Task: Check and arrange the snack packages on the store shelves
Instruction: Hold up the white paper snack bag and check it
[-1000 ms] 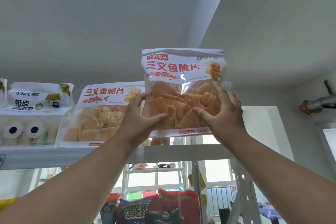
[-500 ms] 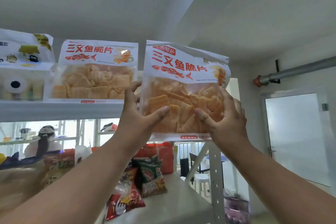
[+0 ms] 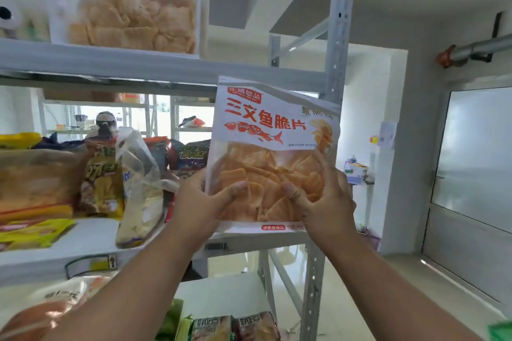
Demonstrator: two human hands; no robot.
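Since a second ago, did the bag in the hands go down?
Yes. The held bag was level with the twin bag on the top shelf; now it hangs below that shelf's edge.

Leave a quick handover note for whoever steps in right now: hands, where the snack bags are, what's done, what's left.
Left hand and right hand both grip the lower half of a white-topped clear bag of orange crisps, held upright in front of the grey metal rack's right post, resting on no shelf.
A matching crisp bag stands on the top shelf.
Mixed snack packs crowd the middle shelf.
Done: one crisp bag shelved.
Left: place the held bag, then tidy the rest.
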